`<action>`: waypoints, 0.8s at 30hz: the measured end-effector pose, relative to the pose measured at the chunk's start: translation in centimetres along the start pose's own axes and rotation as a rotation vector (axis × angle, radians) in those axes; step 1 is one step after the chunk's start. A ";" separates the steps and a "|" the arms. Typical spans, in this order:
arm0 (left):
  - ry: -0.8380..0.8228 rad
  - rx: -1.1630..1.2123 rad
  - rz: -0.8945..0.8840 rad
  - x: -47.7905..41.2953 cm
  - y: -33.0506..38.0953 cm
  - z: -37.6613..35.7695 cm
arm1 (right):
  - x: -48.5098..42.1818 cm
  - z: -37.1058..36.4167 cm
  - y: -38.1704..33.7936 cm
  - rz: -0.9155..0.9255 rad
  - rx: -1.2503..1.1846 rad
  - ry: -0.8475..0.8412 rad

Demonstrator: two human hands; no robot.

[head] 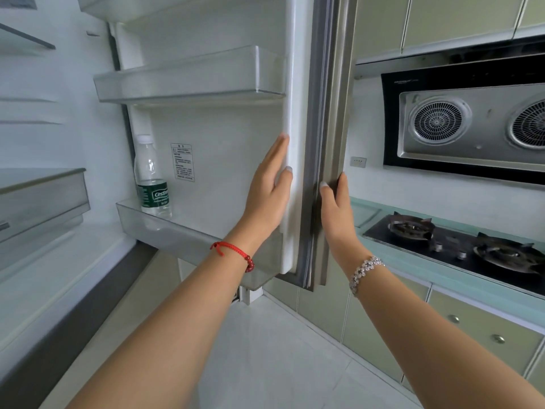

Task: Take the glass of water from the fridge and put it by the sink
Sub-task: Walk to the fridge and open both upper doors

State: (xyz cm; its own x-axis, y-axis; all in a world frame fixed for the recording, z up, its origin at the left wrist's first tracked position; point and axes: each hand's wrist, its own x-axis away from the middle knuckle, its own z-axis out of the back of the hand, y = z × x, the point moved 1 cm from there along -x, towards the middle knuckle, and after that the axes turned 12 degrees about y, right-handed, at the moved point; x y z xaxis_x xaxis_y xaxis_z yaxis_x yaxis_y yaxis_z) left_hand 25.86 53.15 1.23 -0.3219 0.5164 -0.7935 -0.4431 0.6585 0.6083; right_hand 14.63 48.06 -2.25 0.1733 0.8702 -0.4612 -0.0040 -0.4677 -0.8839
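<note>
The fridge door [224,137] stands wide open, its white inner side facing me. My left hand [269,190] lies flat, fingers straight, against the inner edge of the door. My right hand [336,211] wraps around the door's outer steel edge [330,113]. No glass of water shows anywhere in view. The fridge interior [44,187] at the left shows only bare shelves and a drawer.
A plastic water bottle [152,178] with a green label stands in the lower door shelf [177,231]. To the right are a gas hob [460,246] on a pale green counter, a range hood [472,125] above, and cabinet drawers [472,329] below. White floor lies underneath.
</note>
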 end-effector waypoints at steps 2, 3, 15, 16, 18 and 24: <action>-0.014 0.009 -0.049 -1.0 -1.5 -0.9 | -1.5 -0.5 0.9 -0.020 -0.014 0.040; -0.016 0.019 -0.066 -1.5 -2.2 -1.3 | -2.2 -0.7 1.3 -0.029 -0.021 0.059; -0.081 0.256 -0.080 -6.1 -8.3 -6.8 | -8.9 -2.6 4.4 -0.028 -0.037 0.243; -0.094 0.265 -0.069 -6.5 -8.7 -7.2 | -9.4 -2.8 4.7 -0.015 -0.032 0.257; -0.117 0.269 -0.056 -7.1 -9.4 -7.8 | -10.0 -3.1 5.0 0.004 -0.026 0.283; -0.207 0.256 -0.014 -8.8 -11.4 -9.6 | -12.7 -3.9 6.7 -0.001 0.026 0.245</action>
State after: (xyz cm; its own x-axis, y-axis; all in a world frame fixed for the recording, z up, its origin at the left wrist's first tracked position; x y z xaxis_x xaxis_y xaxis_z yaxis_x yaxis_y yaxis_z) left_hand 25.74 35.80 1.13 -0.1287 0.5895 -0.7975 -0.2129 0.7690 0.6028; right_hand 16.25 33.27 -1.98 0.4066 0.8058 -0.4306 -0.0281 -0.4601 -0.8874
